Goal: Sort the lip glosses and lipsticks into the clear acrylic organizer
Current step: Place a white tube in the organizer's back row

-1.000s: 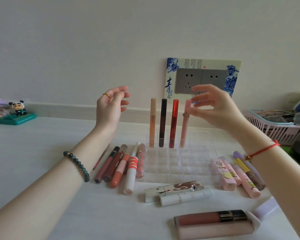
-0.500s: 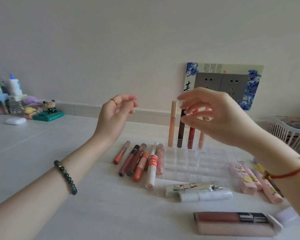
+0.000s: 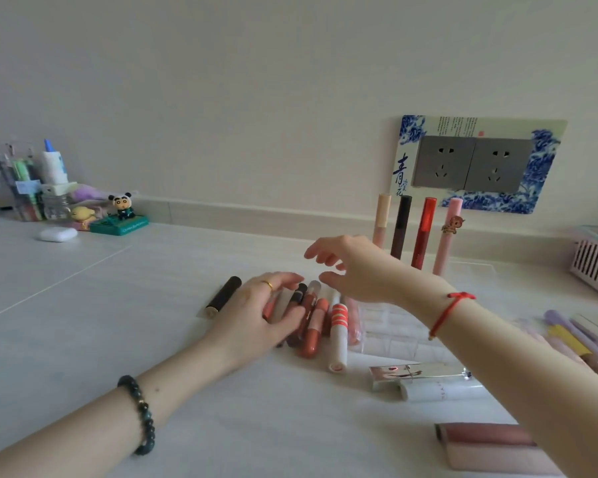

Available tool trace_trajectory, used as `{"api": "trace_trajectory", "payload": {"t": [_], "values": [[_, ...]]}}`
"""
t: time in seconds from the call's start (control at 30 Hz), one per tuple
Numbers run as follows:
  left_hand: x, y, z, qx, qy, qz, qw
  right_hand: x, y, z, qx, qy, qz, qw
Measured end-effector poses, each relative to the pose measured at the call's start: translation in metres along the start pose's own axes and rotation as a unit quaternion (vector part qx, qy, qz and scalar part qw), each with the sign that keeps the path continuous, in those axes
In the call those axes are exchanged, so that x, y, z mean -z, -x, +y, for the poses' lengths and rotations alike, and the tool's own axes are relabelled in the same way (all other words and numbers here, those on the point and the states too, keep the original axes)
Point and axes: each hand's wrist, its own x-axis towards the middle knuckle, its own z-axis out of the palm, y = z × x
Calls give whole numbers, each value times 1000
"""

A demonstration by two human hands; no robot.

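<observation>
Risk lies mainly in the huddle of loose lip gloss tubes [image 3: 313,326] lying side by side on the pale tabletop [image 3: 118,339], just left of the clear acrylic grid organizer [image 3: 390,331]. They are round and touch one another, so drawing 1 out from under a flat palm would likely nudge its neighbours into a roll. The white tube with orange-red stripes [image 3: 339,334] lies on the side of the pile nearest the organizer and could knock against its wall.

A 2nd hazard stands in the organizer's back row. There 4 slim tubes, beige [image 3: 382,215], dark brown [image 3: 402,225], red [image 3: 425,229] and pink with a small charm [image 3: 448,232], stand upright and tall in what look like shallow cells. The right forearm crosses just in front of them, and a careless sweep could tip them. Both arms also meet over the same pile, so they may get in each other's way.

Left hand [image 3: 263,315] lies palm down across the loose tubes, fingers nearly straight and touching them; no closed grip on any 1 shows. Right hand [image 3: 356,267] hovers above the pile with fingers spread wide and thumb apart, holding nothing. A black cylindrical tube with a gold end [image 3: 223,297] lies alone just left of the left hand.
</observation>
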Motion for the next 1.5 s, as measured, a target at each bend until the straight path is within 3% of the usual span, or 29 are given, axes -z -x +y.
{"api": "trace_trajectory", "payload": {"t": [0.13, 0.23, 0.57, 0.73, 0.9, 1.1, 1.2, 1.33, 1.5], "values": [[-14, 2, 7, -68, -59, -51, 995, -20, -24, 4, -40, 74, -41, 996], [-18, 2, 6, -72, -78, -72, 992, -30, -36, 9, -71, 120, -69, 988], [-29, -3, -2, -74, -171, -53, 981, -41, -44, 11, -107, 220, -105, 964], [-30, -5, -4, -78, -179, -27, 980, -42, -46, 11, -136, 205, -114, 963], [-28, -3, -1, -78, -179, -2, 981, -34, -46, 8, -136, 148, -105, 974], [-24, -2, 4, -62, -165, 20, 984, -13, -35, 4, -103, -40, 56, 992], [-21, -1, 7, -64, -129, 47, 988, 0, -19, 0, -71, -154, 142, 975], [-16, -3, 18, -71, -51, 43, 995, 24, 10, -6, -20, -303, 199, 932], [-17, -10, 38, 4, 161, 16, 987, 48, 41, -5, 19, -394, 232, 889]]}}
